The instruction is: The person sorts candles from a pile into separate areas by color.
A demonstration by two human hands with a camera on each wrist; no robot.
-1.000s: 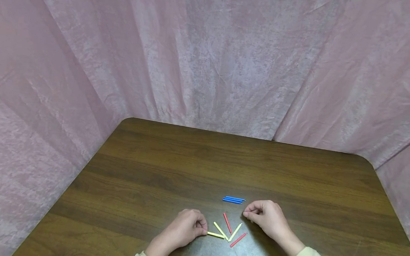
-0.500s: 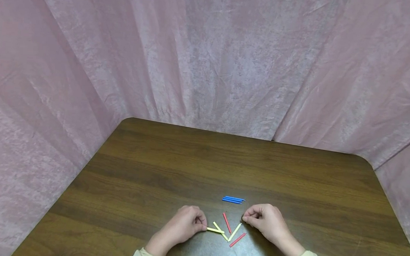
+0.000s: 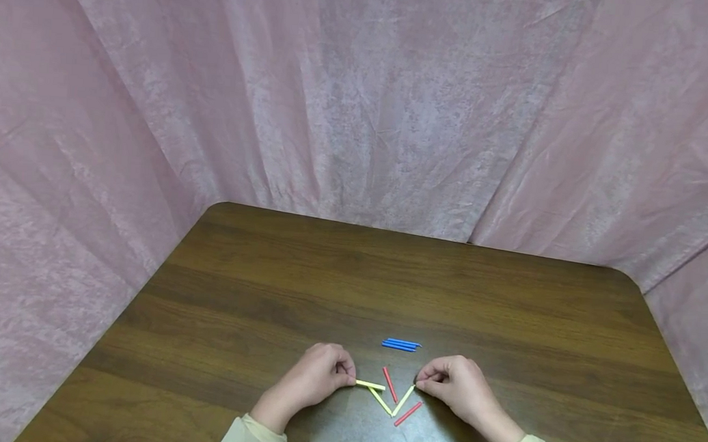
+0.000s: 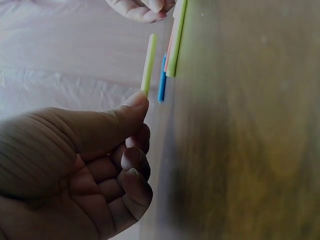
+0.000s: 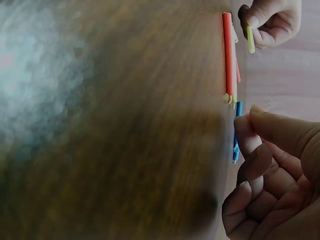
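My left hand [image 3: 318, 375] pinches one end of a thin yellow candle [image 4: 149, 62] between thumb and forefinger; in the left wrist view it is raised off the table. Its free end overlaps a second yellow candle [image 3: 381, 402] in the head view. Another yellow candle [image 3: 401, 402] meets that one in a V. With thumb and forefinger close together and other fingers loosely curled, my right hand [image 3: 455, 385] is at the upper end of the V's right candle, holding nothing visible. One red candle [image 3: 390, 384] lies inside the V, another red candle [image 5: 228, 55] to its right.
Blue candles [image 3: 399, 345] lie side by side beyond the V. The brown wooden table [image 3: 264, 276] has rounded far corners. Pink curtains [image 3: 398, 114] hang behind it and along both sides.
My left hand has moved the pinched yellow candle away from me, off the V's bottom and toward its upper left. My right hand has come slightly nearer to the right yellow candle's upper end.
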